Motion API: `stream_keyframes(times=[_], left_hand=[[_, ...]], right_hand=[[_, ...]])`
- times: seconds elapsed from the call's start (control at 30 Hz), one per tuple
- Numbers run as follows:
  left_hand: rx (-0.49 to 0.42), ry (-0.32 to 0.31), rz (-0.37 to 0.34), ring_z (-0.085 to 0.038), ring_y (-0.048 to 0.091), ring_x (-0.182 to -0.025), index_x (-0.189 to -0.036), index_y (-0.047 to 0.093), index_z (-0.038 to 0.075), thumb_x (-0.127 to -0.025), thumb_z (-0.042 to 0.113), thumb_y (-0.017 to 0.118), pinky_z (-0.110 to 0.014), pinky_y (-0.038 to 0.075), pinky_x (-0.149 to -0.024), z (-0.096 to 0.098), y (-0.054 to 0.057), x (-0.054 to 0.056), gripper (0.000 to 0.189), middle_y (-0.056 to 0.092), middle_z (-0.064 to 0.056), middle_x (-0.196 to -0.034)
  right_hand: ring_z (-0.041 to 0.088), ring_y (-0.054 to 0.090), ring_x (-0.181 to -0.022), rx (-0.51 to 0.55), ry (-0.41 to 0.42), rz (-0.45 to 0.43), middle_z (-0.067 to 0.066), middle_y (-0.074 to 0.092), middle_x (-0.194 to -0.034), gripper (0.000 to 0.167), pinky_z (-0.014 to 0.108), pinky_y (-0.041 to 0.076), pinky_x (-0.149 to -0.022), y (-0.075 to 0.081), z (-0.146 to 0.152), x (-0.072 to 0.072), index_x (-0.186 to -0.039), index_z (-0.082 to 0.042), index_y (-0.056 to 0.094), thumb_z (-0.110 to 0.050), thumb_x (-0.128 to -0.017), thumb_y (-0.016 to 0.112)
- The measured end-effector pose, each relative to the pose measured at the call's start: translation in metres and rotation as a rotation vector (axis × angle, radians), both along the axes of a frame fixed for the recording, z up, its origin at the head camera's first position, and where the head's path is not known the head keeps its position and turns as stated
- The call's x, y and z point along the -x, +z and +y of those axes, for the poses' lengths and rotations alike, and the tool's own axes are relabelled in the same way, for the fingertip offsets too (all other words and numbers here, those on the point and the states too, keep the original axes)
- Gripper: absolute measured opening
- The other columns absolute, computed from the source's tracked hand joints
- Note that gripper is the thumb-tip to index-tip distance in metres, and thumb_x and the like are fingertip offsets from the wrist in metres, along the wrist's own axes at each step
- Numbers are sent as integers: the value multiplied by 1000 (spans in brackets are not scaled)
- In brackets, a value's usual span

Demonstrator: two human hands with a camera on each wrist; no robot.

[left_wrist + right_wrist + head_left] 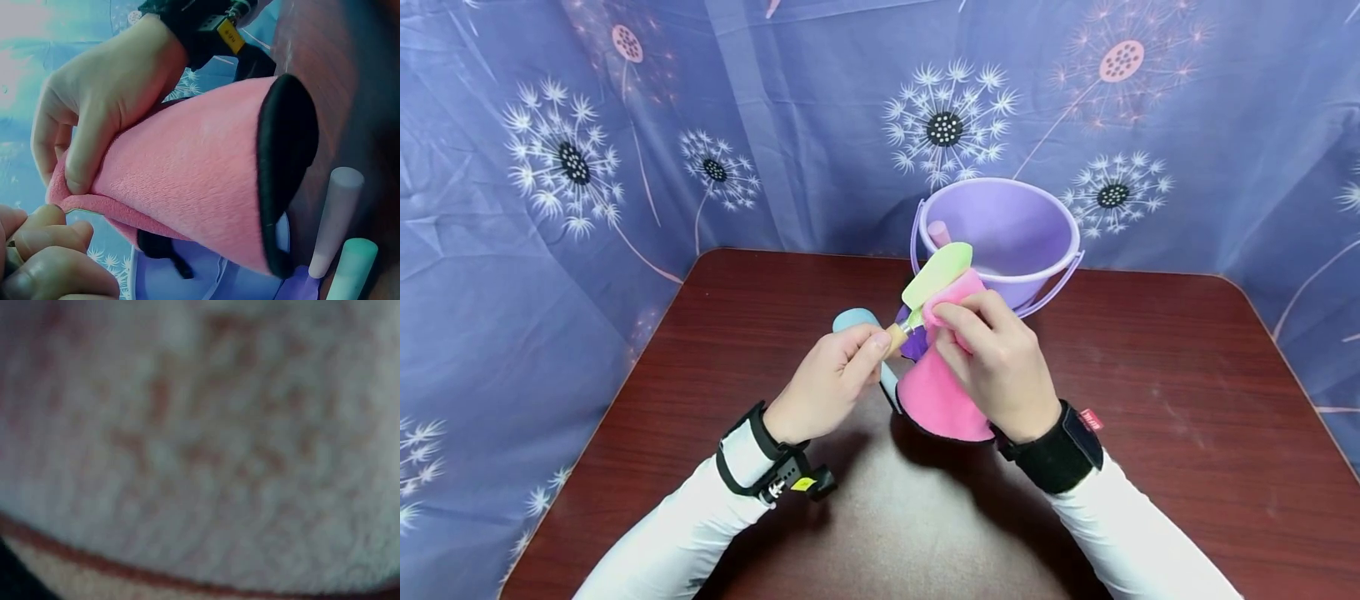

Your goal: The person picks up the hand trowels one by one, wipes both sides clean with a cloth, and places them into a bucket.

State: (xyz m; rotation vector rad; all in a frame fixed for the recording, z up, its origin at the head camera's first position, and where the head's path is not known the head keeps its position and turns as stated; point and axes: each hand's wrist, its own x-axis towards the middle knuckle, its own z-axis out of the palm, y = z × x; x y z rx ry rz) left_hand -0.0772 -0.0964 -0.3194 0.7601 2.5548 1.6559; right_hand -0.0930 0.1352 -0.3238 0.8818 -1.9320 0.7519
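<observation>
My left hand (831,383) grips the wooden handle of a small garden trowel (936,273) with a light green blade. Between the thumb and fingers of my right hand (1007,362) is a pink fleecy cloth (940,396) edged in black; its upper part is folded against the trowel's blade and neck. In the left wrist view, the cloth (181,162) hangs as a wide fold from my right hand (112,87). My left hand (56,262) shows at lower left there, its fingertips right at the cloth. Only a blurred close surface fills the right wrist view.
Behind the hands stands a purple bucket (1007,217) with a pink handle end (938,233) at its left inner rim. A light blue tool (855,318) and a purple piece (913,343) lie on the brown table (1187,400), partly hidden. A dandelion-print curtain (820,125) hangs around the table.
</observation>
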Motion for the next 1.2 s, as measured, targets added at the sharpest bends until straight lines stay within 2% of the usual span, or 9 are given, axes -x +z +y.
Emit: stream_keyframes(times=[0.13, 0.3, 0.47, 0.6, 0.73, 0.93, 1.2], left_hand=[[-5, -8, -10, -15, 43, -58, -97, 70, 12, -113, 25, 52, -29, 35, -54, -1, 1, -2, 28, 47, 2, -64], [-10, -35, -7, -14, 40, -60, -101, 72, 10, -113, 24, 51, -29, 35, -57, -1, 1, -4, 28, 46, 3, -66], [-20, -48, 2, -13, 39, -60, -100, 71, 8, -113, 22, 51, -28, 35, -57, -1, 2, -4, 28, 45, 3, -66], [-22, -44, 9, -14, 41, -60, -101, 72, 8, -113, 22, 50, -29, 36, -57, -1, 2, -3, 29, 46, 2, -67], [-27, -28, 6, -15, 43, -60, -101, 73, 9, -113, 22, 50, -29, 37, -56, -1, 0, -1, 29, 47, 2, -66], [-87, -22, -30, -16, 45, -56, -92, 67, 8, -114, 22, 49, -28, 38, -53, 1, 1, 2, 32, 47, -1, -64], [-198, -64, -139, -16, 39, -52, -98, 65, 4, -115, 22, 46, -26, 34, -49, 1, 2, 1, 31, 43, -7, -64]], right_hand=[[21, 57, -74, 54, -71, -40, 14, 61, -93, 20, 35, 51, -65, 2, 8, 7, -106, -3, 77, 4, -89, 73], [23, 55, -76, 157, -157, -114, 14, 59, -89, 14, 28, 44, -72, 6, 20, 18, -103, -3, 78, 1, -93, 71], [25, 54, -75, 215, -180, -125, 15, 60, -88, 13, 25, 39, -73, 9, 25, 25, -104, -2, 80, -2, -93, 71], [23, 54, -76, 229, -183, -144, 14, 60, -87, 13, 23, 39, -73, 6, 22, 24, -103, -3, 80, -2, -93, 72], [22, 55, -77, 200, -162, -155, 13, 61, -90, 14, 25, 42, -71, -4, 16, 19, -105, -3, 79, -1, -92, 73], [21, 56, -76, 102, -89, -100, 13, 60, -92, 16, 34, 50, -65, -16, 5, 5, -106, -3, 76, -2, -91, 70], [13, 53, -71, 53, 26, -67, 8, 62, -94, 24, 26, 47, -62, -17, -6, -6, -108, -5, 77, 4, -88, 68]])
